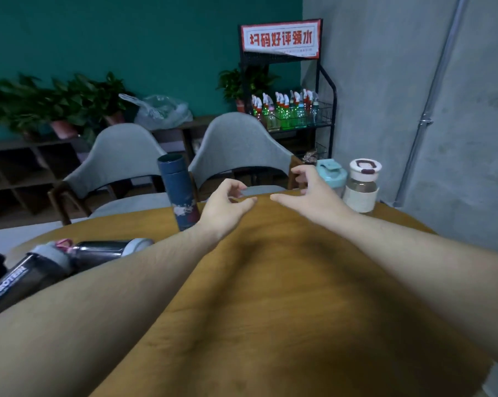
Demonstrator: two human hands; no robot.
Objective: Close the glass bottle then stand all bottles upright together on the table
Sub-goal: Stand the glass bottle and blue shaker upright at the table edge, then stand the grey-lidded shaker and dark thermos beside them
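A glass bottle (361,186) with a white lid and pale sleeve stands upright at the table's far right. A teal-lidded bottle (331,174) stands just left of it, partly behind my right hand (313,193), which is open with curled fingers. A dark blue flask (179,190) stands upright at the far edge, just left of my left hand (227,203), also open and empty. Two bottles lie on their sides at the left: a black shaker (21,279) and a dark steel bottle (104,252) with a white cap.
The round wooden table (285,296) fills the lower view. Two grey chairs (236,147) stand behind it. A black wire rack (299,116) with spray bottles is at the back right, plants on a low shelf (27,156) at the left.
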